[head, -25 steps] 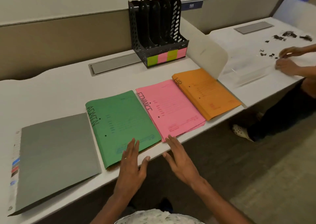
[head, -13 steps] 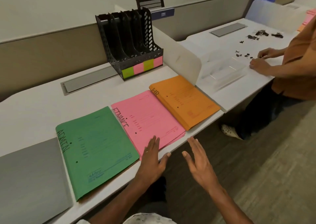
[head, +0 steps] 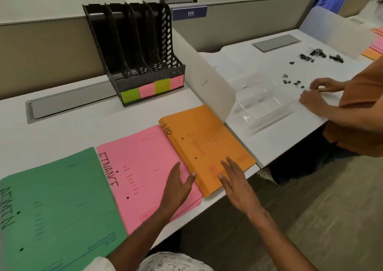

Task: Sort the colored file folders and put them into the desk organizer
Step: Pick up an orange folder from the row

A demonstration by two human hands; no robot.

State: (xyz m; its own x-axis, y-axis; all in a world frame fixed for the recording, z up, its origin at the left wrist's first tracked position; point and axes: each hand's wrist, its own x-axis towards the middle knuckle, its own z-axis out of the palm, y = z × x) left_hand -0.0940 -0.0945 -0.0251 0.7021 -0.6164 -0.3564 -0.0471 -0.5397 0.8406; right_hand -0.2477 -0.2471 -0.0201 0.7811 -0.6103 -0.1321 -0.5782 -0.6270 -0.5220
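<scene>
Three folders lie in a row along the desk's front edge: a green folder (head: pixel 60 204) marked ADMIN, a pink folder (head: pixel 143 163) marked FINANCE, and an orange folder (head: pixel 201 140) marked HR. My left hand (head: pixel 176 185) hovers flat and open over the pink folder's right edge, thumb toward the orange one. My right hand (head: pixel 236 179) is open over the orange folder's near corner. A black desk organizer (head: pixel 134 49) with several empty slots and green and pink sticky labels stands at the back of the desk.
A white divider panel (head: pixel 209 84) stands right of the orange folder. Beyond it, another person's hands (head: pixel 317 92) work beside scattered black binder clips (head: pixel 319 55) and a clear tray (head: pixel 263 105). A grey cable hatch (head: pixel 70 103) sits left of the organizer.
Both my hands have moved right, from the green folder's edge to over the pink and orange folders. The view has shifted right, and the grey folder has left the frame.
</scene>
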